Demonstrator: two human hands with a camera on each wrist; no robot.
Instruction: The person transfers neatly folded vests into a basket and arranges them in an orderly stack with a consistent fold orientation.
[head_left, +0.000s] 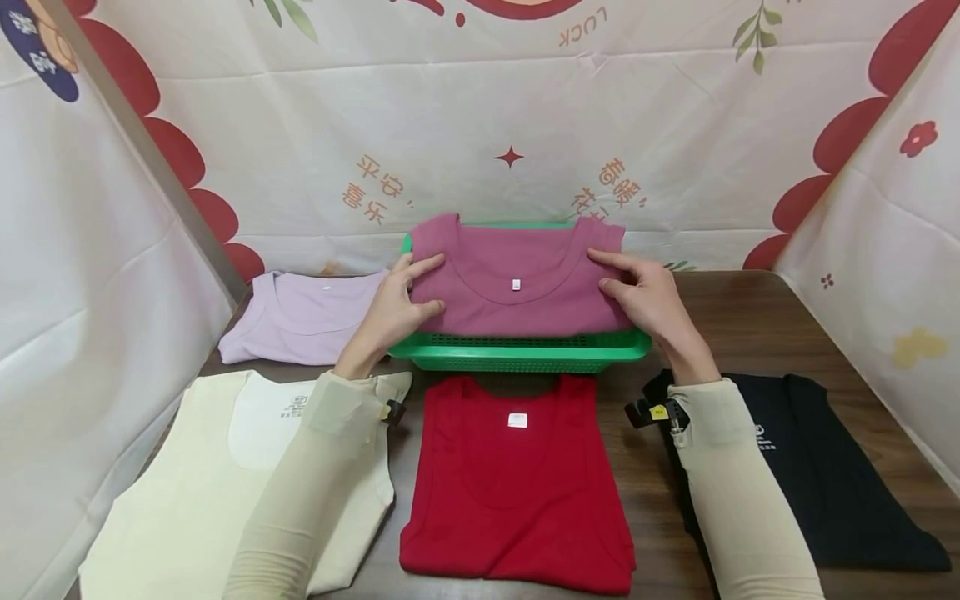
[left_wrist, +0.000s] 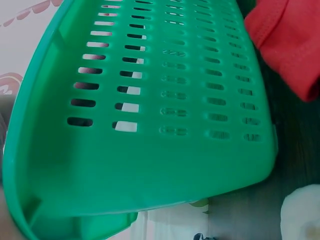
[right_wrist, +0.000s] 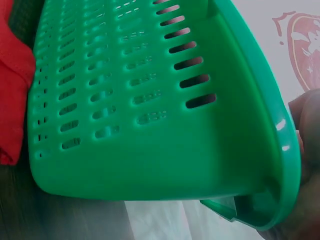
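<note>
A folded dusty-pink sleeveless top (head_left: 517, 310) lies in the green plastic basket (head_left: 517, 364), its neckline with a small white tag facing up. My left hand (head_left: 396, 307) rests on the top's left side, index finger and thumb spread apart over the cloth. At the opposite side, my right hand (head_left: 648, 298) touches the fabric with extended fingers. In the left wrist view the slotted basket wall (left_wrist: 150, 165) fills most of the picture. From the right wrist, the basket (right_wrist: 165, 165) hides most of the hand, which shows just past the rim.
A red tank top (head_left: 517, 475) lies folded in front of the basket. To the left are a lilac top (head_left: 315, 321) and a cream one (head_left: 180, 492), partly under my left forearm. A black top (head_left: 825, 483) lies at right. White printed cloth (head_left: 480, 108) encloses the wooden table (head_left: 735, 317).
</note>
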